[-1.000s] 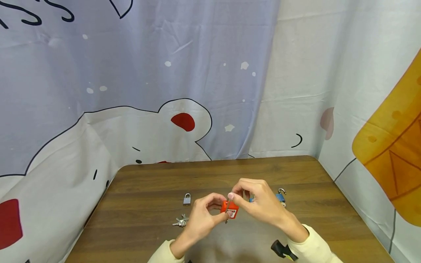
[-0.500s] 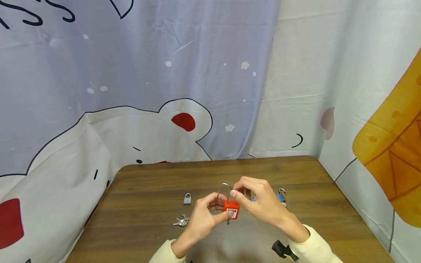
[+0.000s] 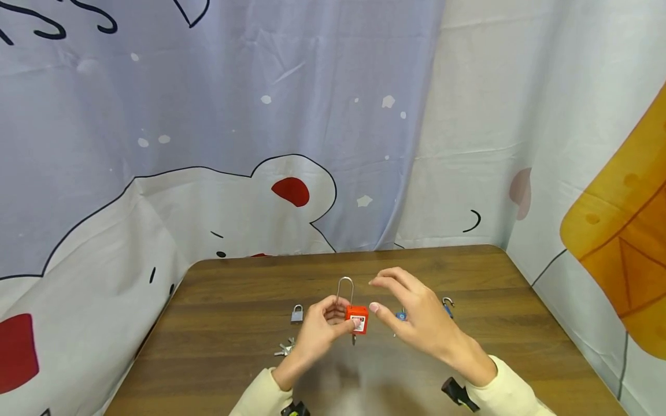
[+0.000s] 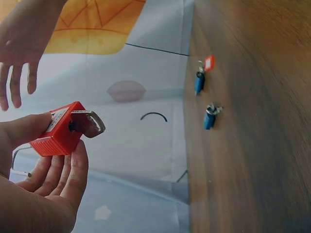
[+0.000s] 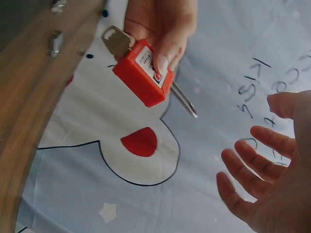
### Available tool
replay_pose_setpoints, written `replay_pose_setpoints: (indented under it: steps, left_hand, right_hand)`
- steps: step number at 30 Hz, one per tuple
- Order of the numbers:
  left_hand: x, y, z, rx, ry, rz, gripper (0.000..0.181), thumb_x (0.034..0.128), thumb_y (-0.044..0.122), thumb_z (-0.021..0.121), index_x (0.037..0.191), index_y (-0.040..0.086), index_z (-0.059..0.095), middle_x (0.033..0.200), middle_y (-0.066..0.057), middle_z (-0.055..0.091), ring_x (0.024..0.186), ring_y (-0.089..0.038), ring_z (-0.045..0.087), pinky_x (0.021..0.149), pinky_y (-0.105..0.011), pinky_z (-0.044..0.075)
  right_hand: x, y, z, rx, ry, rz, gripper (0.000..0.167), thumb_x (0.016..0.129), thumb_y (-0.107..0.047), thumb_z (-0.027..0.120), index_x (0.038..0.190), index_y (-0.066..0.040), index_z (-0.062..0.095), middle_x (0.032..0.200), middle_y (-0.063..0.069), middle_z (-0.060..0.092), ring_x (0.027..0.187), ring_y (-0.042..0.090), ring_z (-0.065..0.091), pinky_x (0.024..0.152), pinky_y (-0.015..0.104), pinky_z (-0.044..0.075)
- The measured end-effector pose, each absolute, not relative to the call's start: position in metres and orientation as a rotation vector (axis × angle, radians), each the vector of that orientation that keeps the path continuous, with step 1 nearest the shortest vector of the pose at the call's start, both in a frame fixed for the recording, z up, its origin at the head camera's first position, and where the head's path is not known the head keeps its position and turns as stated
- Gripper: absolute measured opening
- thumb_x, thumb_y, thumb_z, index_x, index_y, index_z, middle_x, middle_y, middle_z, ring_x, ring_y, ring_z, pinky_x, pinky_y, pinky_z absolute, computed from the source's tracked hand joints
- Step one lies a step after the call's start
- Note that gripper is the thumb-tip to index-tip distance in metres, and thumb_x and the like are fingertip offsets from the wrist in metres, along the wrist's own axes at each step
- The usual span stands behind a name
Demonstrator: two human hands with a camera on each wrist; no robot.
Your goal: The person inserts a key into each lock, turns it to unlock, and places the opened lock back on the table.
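My left hand [image 3: 318, 328] grips a red padlock [image 3: 356, 310] above the table, with the thumb on its white label. The long metal shackle [image 3: 346, 278] points up, turned sideways so that one leg stands outside the body. A key [image 4: 91, 125] sticks out of the padlock's bottom in the left wrist view. To the right, apart from the padlock, my right hand [image 3: 422, 312] holds nothing, its fingers spread. In the right wrist view the red padlock [image 5: 141, 80] and the right hand's fingers [image 5: 243, 165] are clearly separated.
A small grey padlock [image 3: 296, 316] and a bunch of keys [image 3: 284, 349] lie on the wooden table [image 3: 218, 323] at left. Two blue padlocks [image 4: 199, 83] lie at right, partly behind the right hand in the head view. A printed curtain [image 3: 354, 115] hangs behind.
The right hand has let go of the shackle and drawn away to the right, its fingers spreading. The shackle has turned outward, and the left hand has shifted the padlock slightly up and left.
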State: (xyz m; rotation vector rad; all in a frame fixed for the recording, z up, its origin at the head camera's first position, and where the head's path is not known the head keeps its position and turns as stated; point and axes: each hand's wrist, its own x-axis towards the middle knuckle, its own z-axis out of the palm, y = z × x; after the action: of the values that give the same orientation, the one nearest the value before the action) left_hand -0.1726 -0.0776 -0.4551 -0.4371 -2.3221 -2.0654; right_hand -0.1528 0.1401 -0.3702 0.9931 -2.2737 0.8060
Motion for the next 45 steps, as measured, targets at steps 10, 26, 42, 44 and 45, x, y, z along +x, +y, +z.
replay_pose_setpoints:
  steps: [10,26,42,44,45]
  left_hand:
    - [-0.19,-0.08,-0.468,-0.298,-2.42,-1.957,0.03,0.0758,0.001,0.078,0.103,-0.003,0.064,0.095,-0.016,0.068,0.081,-0.012,0.064,0.071,-0.016,0.053]
    - [-0.217,-0.081,-0.493,-0.133,-2.501,-1.899,0.035,0.076,0.014,0.082,0.102,-0.001,0.064,0.089,-0.01,0.068,0.075,-0.011,0.064,0.064,-0.02,0.052]
    - [-0.239,-0.075,-0.525,-0.038,-2.704,-1.659,0.028,0.0716,0.013,0.084,0.091,0.003,0.066,0.076,-0.002,0.066,0.067,-0.01,0.056,0.06,-0.023,0.047]
    - [-0.241,-0.074,-0.528,-0.028,-2.711,-1.653,0.027,0.0716,0.013,0.084,0.09,0.002,0.066,0.075,-0.002,0.067,0.066,-0.009,0.057,0.059,-0.023,0.047]
    - [-0.242,-0.074,-0.529,-0.026,-2.713,-1.649,0.027,0.0715,0.012,0.084,0.09,0.002,0.066,0.074,-0.002,0.067,0.065,-0.009,0.057,0.058,-0.023,0.047]
  right_hand:
    - [-0.149,0.146,-0.389,1.136,-2.363,0.533,0.064,0.09,-0.048,0.065,0.146,-0.026,0.045,0.153,-0.005,0.041,0.142,0.023,0.038,0.11,0.05,0.036]
    - [-0.134,0.146,-0.417,1.221,-2.404,0.454,0.072,0.087,-0.052,0.067,0.15,-0.028,0.038,0.155,-0.004,0.039,0.142,0.023,0.039,0.109,0.054,0.035]
    - [-0.125,0.144,-0.444,1.28,-2.42,0.4,0.066,0.09,-0.055,0.062,0.146,-0.027,0.044,0.149,-0.005,0.046,0.135,0.02,0.046,0.107,0.049,0.039]
    - [-0.123,0.143,-0.446,1.287,-2.422,0.394,0.067,0.09,-0.056,0.061,0.148,-0.027,0.041,0.148,-0.004,0.047,0.135,0.02,0.046,0.106,0.05,0.041]
    - [-0.122,0.143,-0.446,1.289,-2.427,0.393,0.068,0.091,-0.056,0.061,0.148,-0.027,0.04,0.148,-0.003,0.047,0.135,0.02,0.046,0.106,0.05,0.041]
